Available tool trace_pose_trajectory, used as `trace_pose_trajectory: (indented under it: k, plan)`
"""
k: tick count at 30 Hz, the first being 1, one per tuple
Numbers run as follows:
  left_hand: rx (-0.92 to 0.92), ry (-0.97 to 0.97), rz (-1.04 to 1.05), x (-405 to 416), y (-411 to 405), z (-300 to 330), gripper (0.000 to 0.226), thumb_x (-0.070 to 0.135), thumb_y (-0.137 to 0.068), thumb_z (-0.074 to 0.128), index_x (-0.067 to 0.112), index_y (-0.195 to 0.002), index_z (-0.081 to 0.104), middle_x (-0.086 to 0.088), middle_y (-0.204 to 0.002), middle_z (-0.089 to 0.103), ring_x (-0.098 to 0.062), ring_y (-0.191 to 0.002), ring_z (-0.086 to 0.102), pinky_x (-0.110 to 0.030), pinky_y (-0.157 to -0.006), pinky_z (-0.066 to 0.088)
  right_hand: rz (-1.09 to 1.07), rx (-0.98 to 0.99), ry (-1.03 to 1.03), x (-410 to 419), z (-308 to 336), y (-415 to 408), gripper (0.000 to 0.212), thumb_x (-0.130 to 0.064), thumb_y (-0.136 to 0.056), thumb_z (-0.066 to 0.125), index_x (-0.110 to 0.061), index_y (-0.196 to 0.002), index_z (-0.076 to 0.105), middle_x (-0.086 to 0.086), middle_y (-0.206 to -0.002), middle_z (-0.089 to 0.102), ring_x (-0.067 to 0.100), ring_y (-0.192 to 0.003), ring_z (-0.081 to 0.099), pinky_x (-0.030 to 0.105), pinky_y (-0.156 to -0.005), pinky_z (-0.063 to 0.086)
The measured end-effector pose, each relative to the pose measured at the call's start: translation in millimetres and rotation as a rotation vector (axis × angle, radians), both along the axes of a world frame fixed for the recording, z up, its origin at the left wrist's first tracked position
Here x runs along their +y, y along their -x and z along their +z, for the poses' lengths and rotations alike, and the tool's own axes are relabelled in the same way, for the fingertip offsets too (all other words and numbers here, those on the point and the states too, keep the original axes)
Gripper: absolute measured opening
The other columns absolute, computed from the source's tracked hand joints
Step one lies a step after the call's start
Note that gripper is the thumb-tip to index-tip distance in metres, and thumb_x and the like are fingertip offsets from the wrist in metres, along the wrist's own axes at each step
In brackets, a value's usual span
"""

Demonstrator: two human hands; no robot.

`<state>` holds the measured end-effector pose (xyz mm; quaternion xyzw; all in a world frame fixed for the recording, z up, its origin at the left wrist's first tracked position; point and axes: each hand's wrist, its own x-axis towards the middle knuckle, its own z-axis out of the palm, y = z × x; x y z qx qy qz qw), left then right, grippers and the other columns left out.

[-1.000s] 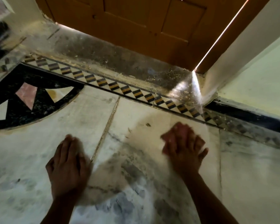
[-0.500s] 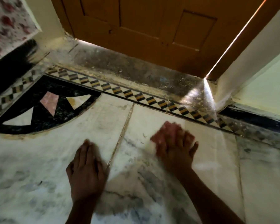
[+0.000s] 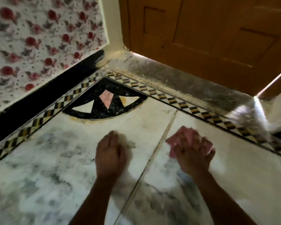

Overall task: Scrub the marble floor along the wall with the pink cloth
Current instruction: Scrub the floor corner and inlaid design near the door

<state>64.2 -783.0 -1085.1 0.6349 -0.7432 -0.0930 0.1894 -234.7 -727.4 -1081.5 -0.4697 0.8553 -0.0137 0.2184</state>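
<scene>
Right hand (image 3: 193,153) flat, pressing pink cloth (image 3: 182,137) on marble floor (image 3: 55,159); left hand (image 3: 110,153) loosely curled, empty.

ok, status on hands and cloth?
Right hand pressing pink cloth onto marble floor. Left hand braced on floor, bare. Nothing in the way.
</scene>
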Motion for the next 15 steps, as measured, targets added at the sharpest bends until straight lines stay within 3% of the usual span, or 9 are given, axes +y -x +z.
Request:
trace_pose_trajectory:
  k: [3,6,9,10,12,15]
  plan:
    - [-0.159,-0.01,0.127,-22,-52,-1,0.063,0.04,-0.099,0.046,0.002,-0.148,0.056,-0.027,-0.153,0.056,-0.046,-0.136,0.056,-0.057,-0.114,0.047,-0.069,-0.109,0.035,-64,-3,-29,0.065,-0.071,-0.106,0.016,-0.058,-0.164,-0.009,0.006,-0.176,-0.03,0.045,-0.16,-0.028,0.071,-0.125,-0.013]
    - [-0.098,-0.007,0.237,-25,-76,-2,0.065,0.049,-0.104,0.038,0.01,-0.154,0.054,-0.022,-0.163,0.048,-0.043,-0.148,0.047,-0.06,-0.119,0.038,0.22,-0.005,0.066,-69,-4,-75,0.059,-0.067,-0.107,0.017,-0.061,-0.162,-0.003,0.003,-0.177,-0.027,0.042,-0.161,-0.028,0.067,-0.127,-0.018]
    - [-0.028,-0.004,0.263,-22,-72,-3,0.064,0.049,-0.103,0.039,0.014,-0.155,0.054,-0.016,-0.167,0.046,-0.038,-0.152,0.044,-0.059,-0.122,0.033,0.431,0.106,0.224,-17,-4,-85,0.06,-0.07,-0.101,0.019,-0.064,-0.16,0.018,-0.002,-0.181,-0.005,0.037,-0.166,-0.005,0.066,-0.131,-0.002]
    - [-0.026,-0.002,0.26,-22,-72,-2,0.064,0.049,-0.103,0.04,0.014,-0.154,0.055,-0.015,-0.166,0.046,-0.038,-0.152,0.044,-0.059,-0.122,0.034,0.415,0.121,0.226,-4,-5,-79,0.062,-0.074,-0.098,0.017,-0.065,-0.16,0.019,-0.005,-0.181,-0.001,0.035,-0.167,0.001,0.065,-0.131,0.001]
    - [-0.034,0.006,0.258,-24,-73,-2,0.062,0.048,-0.102,0.041,0.014,-0.152,0.057,-0.015,-0.165,0.048,-0.038,-0.149,0.047,-0.059,-0.12,0.037,0.304,0.129,0.141,-8,-6,-61,0.068,-0.079,-0.093,0.005,-0.066,-0.16,0.002,-0.005,-0.181,-0.008,0.035,-0.166,-0.003,0.064,-0.131,-0.001]
    - [-0.032,0.012,0.271,-25,-74,-3,0.059,0.047,-0.103,0.042,0.015,-0.149,0.058,-0.014,-0.163,0.05,-0.038,-0.147,0.049,-0.058,-0.118,0.039,0.075,0.131,0.159,-70,-8,-66,0.074,-0.076,-0.095,0.005,-0.053,-0.165,-0.005,0.012,-0.18,-0.008,0.048,-0.163,-0.006,0.069,-0.13,-0.003]
